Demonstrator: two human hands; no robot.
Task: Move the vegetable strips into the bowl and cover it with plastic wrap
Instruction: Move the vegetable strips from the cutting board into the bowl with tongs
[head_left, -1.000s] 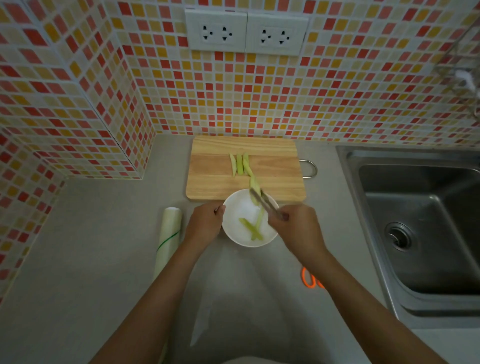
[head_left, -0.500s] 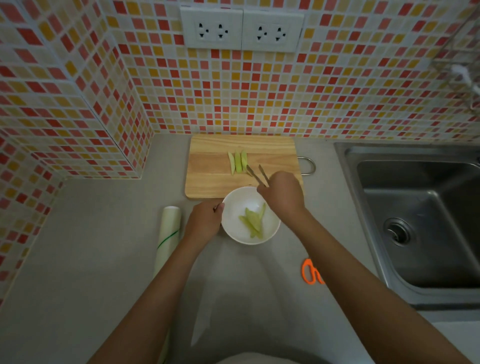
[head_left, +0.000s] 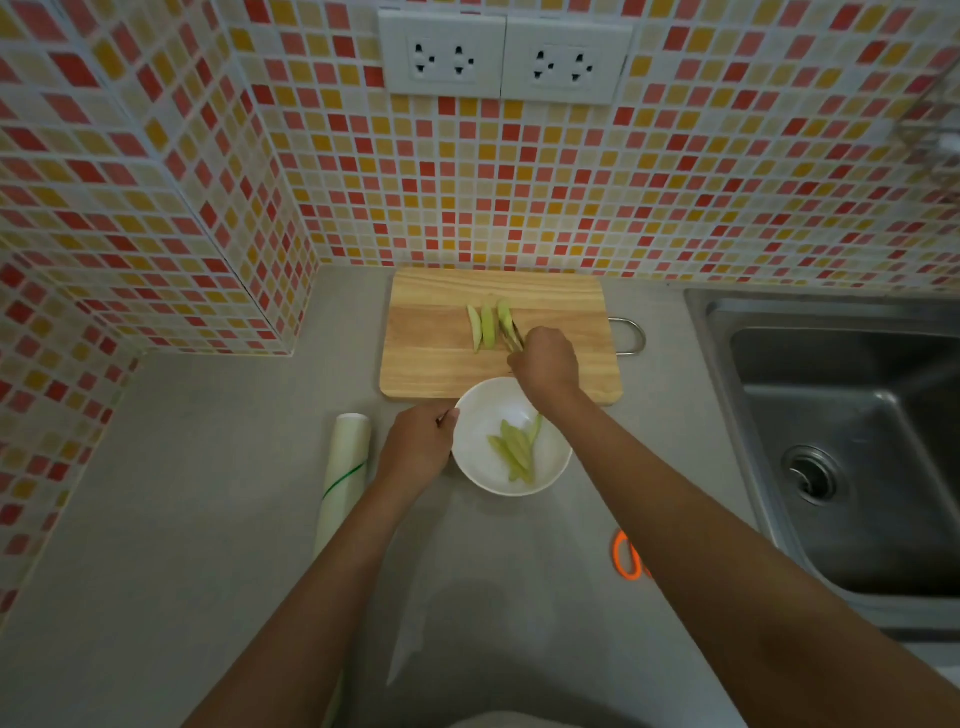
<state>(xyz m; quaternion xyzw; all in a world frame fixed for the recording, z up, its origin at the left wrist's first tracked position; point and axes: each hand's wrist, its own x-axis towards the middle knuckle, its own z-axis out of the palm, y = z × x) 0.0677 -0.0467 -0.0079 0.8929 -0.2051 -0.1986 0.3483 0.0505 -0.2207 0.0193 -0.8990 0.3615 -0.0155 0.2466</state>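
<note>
A white bowl (head_left: 475, 452) stands on the grey counter just in front of a wooden cutting board (head_left: 436, 358). Several green vegetable strips (head_left: 514, 452) lie in the bowl. Three more strips (head_left: 485, 325) lie side by side on the board. My right hand (head_left: 545, 364) grips metal tongs (head_left: 511, 338) whose tips sit at the rightmost strip on the board. My left hand (head_left: 418, 449) holds the bowl's left rim. A roll of plastic wrap (head_left: 345, 467) lies on the counter left of my left hand.
A loose sheet of plastic wrap (head_left: 415, 613) lies on the counter near me. Orange scissors (head_left: 626, 556) peek out under my right forearm. A steel sink (head_left: 852, 447) fills the right side. Tiled walls close the back and left.
My right hand dropped a strip into the bowl, then carried the tongs forward onto the board to the strips there. My left hand stayed on the bowl.
</note>
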